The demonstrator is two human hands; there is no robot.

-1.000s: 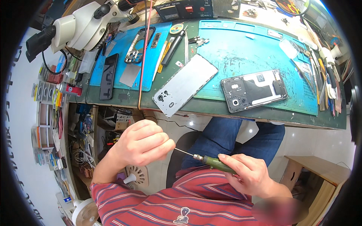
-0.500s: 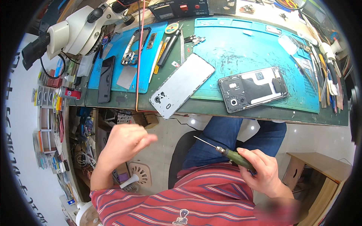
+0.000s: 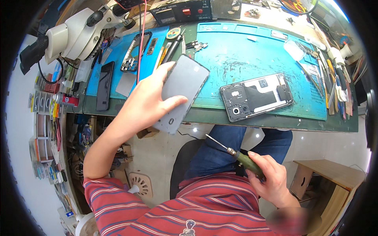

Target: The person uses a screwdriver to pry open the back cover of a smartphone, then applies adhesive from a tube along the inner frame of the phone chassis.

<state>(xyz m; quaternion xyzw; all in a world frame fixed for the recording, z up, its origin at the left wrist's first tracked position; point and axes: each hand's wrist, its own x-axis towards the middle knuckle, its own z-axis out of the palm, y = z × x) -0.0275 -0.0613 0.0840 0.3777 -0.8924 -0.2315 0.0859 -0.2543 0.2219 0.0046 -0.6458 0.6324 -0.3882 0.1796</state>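
Observation:
My left hand (image 3: 151,96) is over the grey phone back cover (image 3: 188,76), its thumb lying across the face and its fingers along the left edge. The cover is tilted at the bench's front edge, and my hand hides much of its lower left part. Closer to my body, my right hand (image 3: 268,177) grips a green-handled screwdriver (image 3: 249,163), its thin metal shaft pointing up and left above my lap. The opened phone (image 3: 258,97), with black inner parts and camera rings showing, lies on the blue mat (image 3: 232,59) right of the cover.
A dark phone (image 3: 105,84) and a bare phone frame (image 3: 136,51) lie to the left. Over that side reaches a white microscope (image 3: 75,37). A red cable (image 3: 140,47) hangs across the bench. Tweezers and other hand tools (image 3: 334,78) crowd the right end.
My left hand has moved up from below the bench edge and taken hold of the back cover, which has shifted and turned slightly. My right hand keeps the screwdriver in nearly the same place.

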